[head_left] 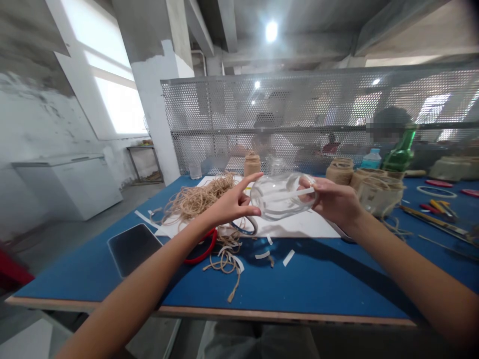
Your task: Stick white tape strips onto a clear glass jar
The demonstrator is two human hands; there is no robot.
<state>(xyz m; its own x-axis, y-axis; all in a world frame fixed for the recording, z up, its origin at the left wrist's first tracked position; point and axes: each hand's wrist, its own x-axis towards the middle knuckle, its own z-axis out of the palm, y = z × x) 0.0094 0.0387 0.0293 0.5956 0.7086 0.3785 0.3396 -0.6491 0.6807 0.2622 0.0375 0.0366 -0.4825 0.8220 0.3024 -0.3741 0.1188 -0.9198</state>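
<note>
A clear glass jar (pixel 280 197) lies on its side in the air above the blue table (pixel 299 284). My right hand (pixel 333 199) grips its open end, with a white paper strip (pixel 299 194) pressed against the glass by my fingers. My left hand (pixel 232 203) is at the jar's closed end, fingers spread and touching the glass. Below that hand are a loose heap of jute twine (pixel 198 199) and a white paper sheet (pixel 299 227). A dark-rimmed ring (pixel 247 227) lies on the sheet under the jar.
A black tablet (pixel 133 249) and a red loop (pixel 205 248) lie at the left. Twine-wrapped jars (pixel 340 171), a green bottle (pixel 400 154) and hand tools (pixel 436 217) stand at the right. Behind a perforated metal screen (pixel 299 99) sit other people.
</note>
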